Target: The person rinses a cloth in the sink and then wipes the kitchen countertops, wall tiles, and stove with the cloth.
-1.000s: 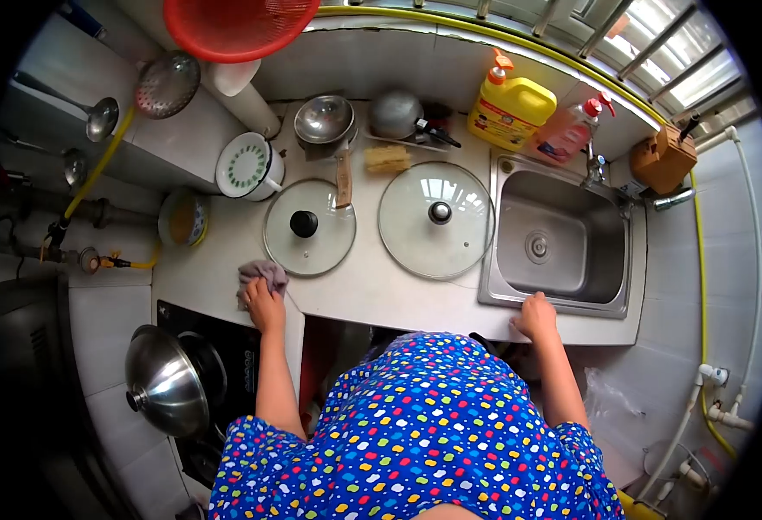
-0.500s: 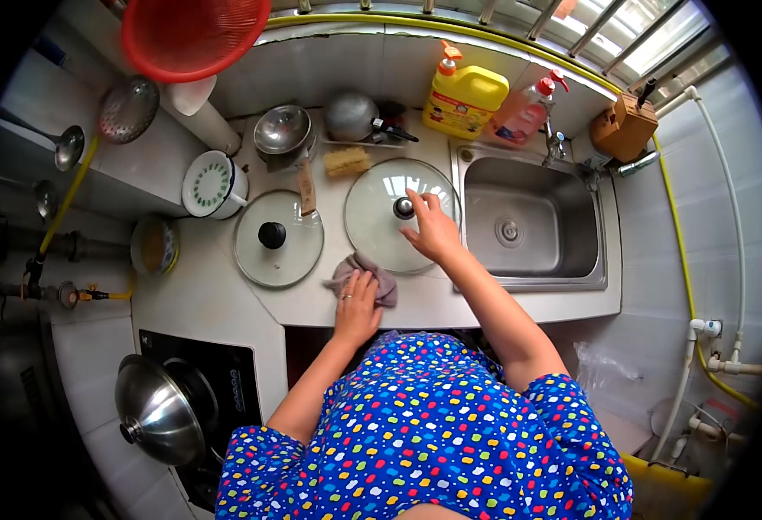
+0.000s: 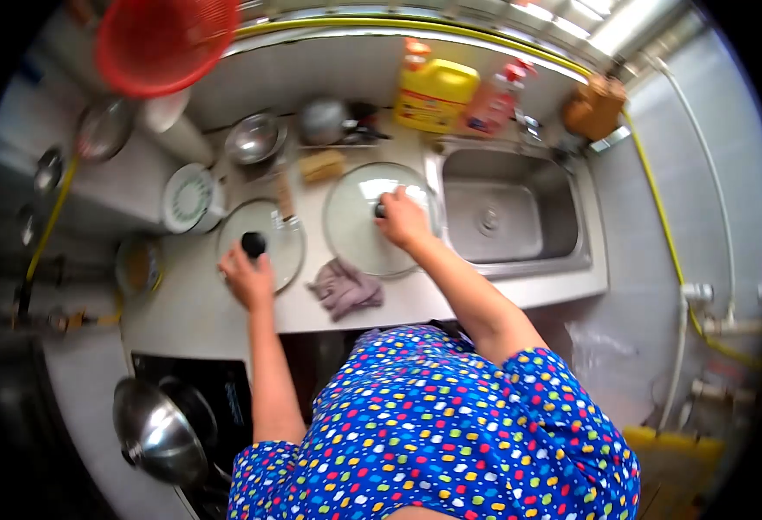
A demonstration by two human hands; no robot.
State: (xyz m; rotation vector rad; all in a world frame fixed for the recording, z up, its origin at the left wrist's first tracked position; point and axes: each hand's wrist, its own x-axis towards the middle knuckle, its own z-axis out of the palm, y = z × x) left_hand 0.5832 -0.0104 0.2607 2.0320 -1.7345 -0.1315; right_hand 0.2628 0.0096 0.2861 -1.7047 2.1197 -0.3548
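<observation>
Pinched between the fingers of my right hand (image 3: 404, 219) is the dark knob of the large glass lid (image 3: 351, 227), which lies on the counter beside the sink. My left hand (image 3: 248, 276) is at the near side of the smaller glass lid (image 3: 286, 251), its fingers apart around the lower edge of the black knob (image 3: 254, 244); whether they touch it is blurred. A crumpled mauve cloth (image 3: 346, 289) lies between the two lids, near the counter's front edge, with no hand on it.
The steel sink (image 3: 507, 264) is on the right, with a yellow bottle (image 3: 436, 94) and a pink bottle (image 3: 492, 104) behind it. A sponge (image 3: 322, 165), metal bowl (image 3: 255, 139) and enamel pot (image 3: 188, 198) stand at the back. A domed wok lid (image 3: 160, 433) is by the cooktop.
My left hand has let go of the cloth and moved left to the smaller lid's knob. My right hand has closed on the large lid's knob. The view has shifted slightly.
</observation>
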